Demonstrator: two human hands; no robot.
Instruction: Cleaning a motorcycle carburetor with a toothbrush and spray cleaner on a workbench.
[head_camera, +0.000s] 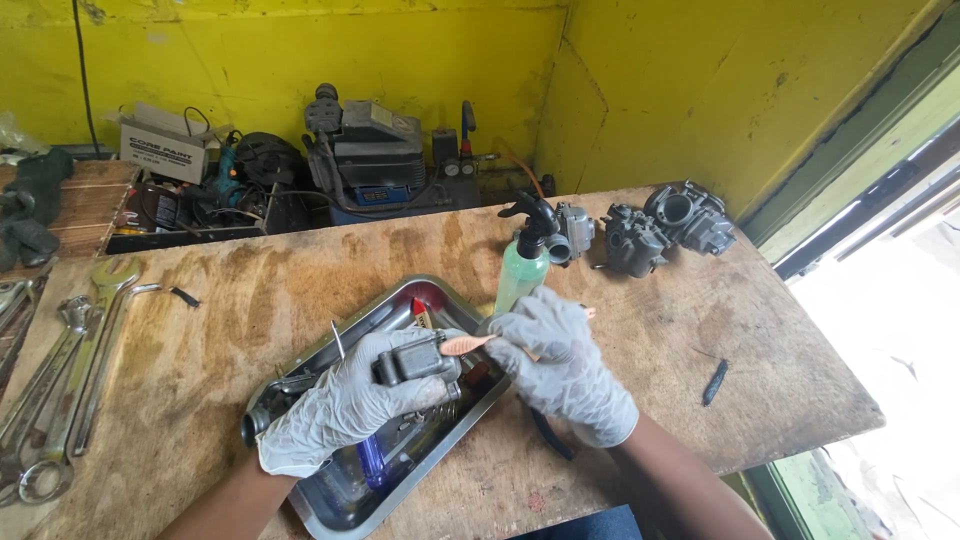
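Head view: the person's left hand (340, 405), in a pale glove, is wrapped closed around a grey metal carburetor body (415, 358), holding it just above a shiny steel tray (330, 500). The right hand (560, 365), also gloved, pinches the handle of an orange toothbrush (468, 344); its fingers are closed on the handle. The brush's long axis runs roughly left to right, a little tilted, with the head end pointing left at the carburetor body and touching or just beside its upper right face; exact contact is too small to tell. So the part lies to the left of the brush hand, and the left hand alone carries it.

Inside the tray lie a blue-handled tool (372, 462) and other small metal parts, partly hidden under the left hand. Just behind the right hand stands a green spray bottle (522, 270) with a black trigger top, upright on the table.

The surface is a worn plywood table (250, 300), stained and scuffed. Two more carburetors (665, 225) sit near its far right corner, well apart from the hands. Large wrenches (55, 390) lie along the left edge. Against the yellow wall (400, 50) beyond the table sit a dark compressor-like machine (375, 155) and a white cardboard box (160, 145)
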